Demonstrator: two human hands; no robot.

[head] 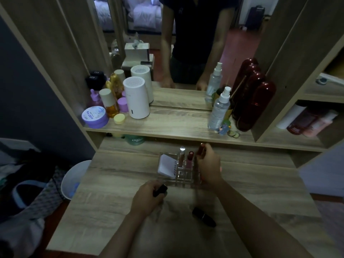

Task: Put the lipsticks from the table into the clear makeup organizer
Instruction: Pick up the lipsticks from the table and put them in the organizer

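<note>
The clear makeup organizer (183, 178) stands in the middle of the wooden table. A white compact (166, 165) leans in its left part, and two lipsticks stand upright in its slots: a beige one (181, 157) and a pink one (189, 160). My right hand (209, 163) hovers over the organizer's right side, shut on a red-brown lipstick (201, 148) held upright. My left hand (147, 197) is near the organizer's front left corner, shut on a black lipstick (160, 189). Another dark lipstick (203, 216) lies flat on the table between my forearms.
A raised shelf behind the table holds a white cylinder (136, 98), jars and bottles at the left, a spray bottle (219, 108) and a dark red case (255, 105) at the right, before a mirror. A white bin (73, 178) stands left of the table.
</note>
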